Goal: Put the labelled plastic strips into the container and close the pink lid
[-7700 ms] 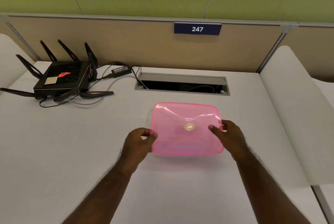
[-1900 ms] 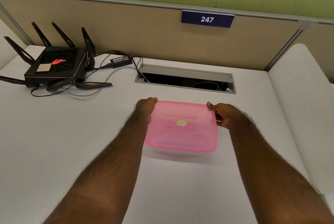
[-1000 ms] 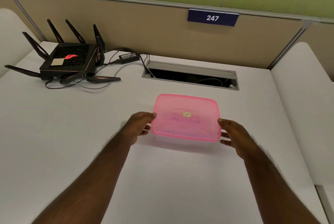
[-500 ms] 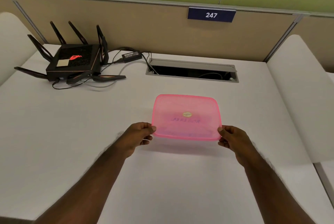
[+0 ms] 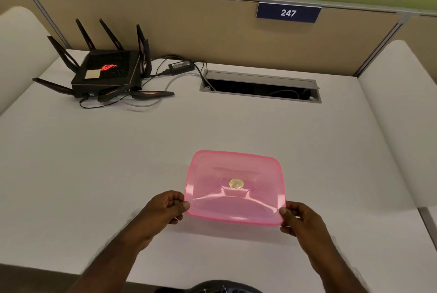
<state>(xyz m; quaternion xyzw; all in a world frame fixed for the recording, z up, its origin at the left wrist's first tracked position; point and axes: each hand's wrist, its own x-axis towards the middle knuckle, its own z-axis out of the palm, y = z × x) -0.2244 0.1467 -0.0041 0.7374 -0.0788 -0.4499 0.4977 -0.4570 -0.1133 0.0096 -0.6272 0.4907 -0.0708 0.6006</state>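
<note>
At the bottom centre of the frame a dark rounded object (image 5: 222, 286) is cut off by the edge — unidentifiable. Above it, the left hand (image 5: 163, 210) pinches the near-left corner of the pink lid (image 5: 234, 188), thumb on top and fingers curled beneath. The right hand (image 5: 299, 218) grips the near-right corner the same way. The lid sits lower centre on the white desk (image 5: 94, 162), a round gold sticker (image 5: 236, 183) at its middle. The container body beneath is barely discernible through the translucent pink; no strips can be confirmed inside.

Risk: pressure at the near corners only may leave the far edge unseated — the lid could spring open when lifted.

Further back, a cable tray opening (image 5: 260, 87) lies at centre. A black router (image 5: 106, 73) and its power adapter (image 5: 181, 67) occupy the upper left. A "247" sign (image 5: 288, 12) hangs on the partition, upper right.
</note>
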